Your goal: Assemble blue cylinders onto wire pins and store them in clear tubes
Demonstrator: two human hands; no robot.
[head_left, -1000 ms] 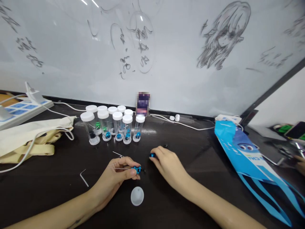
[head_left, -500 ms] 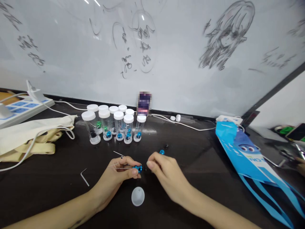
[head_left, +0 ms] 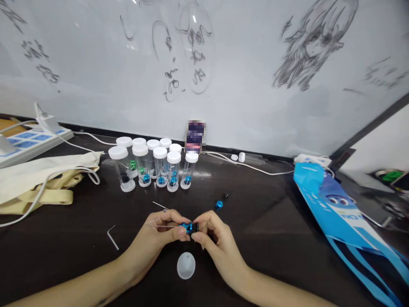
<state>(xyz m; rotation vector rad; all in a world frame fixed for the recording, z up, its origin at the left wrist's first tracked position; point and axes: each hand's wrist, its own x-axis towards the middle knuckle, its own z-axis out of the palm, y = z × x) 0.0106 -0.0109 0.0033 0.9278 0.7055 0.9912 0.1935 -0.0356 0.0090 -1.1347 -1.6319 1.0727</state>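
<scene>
Between thumb and fingers, my left hand [head_left: 164, 232] pinches a small blue metal part [head_left: 186, 227], with thin wires running out to its left. My right hand [head_left: 215, 238] is closed on a small black part [head_left: 195, 228] at the right end of the blue one; the two parts touch. Below the hands stands a small translucent cup [head_left: 185, 265]. Beyond my right hand lie another blue part [head_left: 219, 205] and a black part [head_left: 225, 196]. A hex key [head_left: 113, 239] rests left of my left hand, and a thin rod [head_left: 159, 205] lies just beyond it.
Several capped clear tubes [head_left: 174, 172] stand behind the hands, near a phone [head_left: 194, 137] against the whiteboard [head_left: 239, 76]. At left are a cream cloth bag [head_left: 47, 175] and a power strip [head_left: 35, 140]. A blue bag [head_left: 338, 204] lies at right, with white cables along the back.
My right hand has lowered and closed around the black part, now against the blue part's right end. My left hand keeps its hold. The view has shifted slightly.
</scene>
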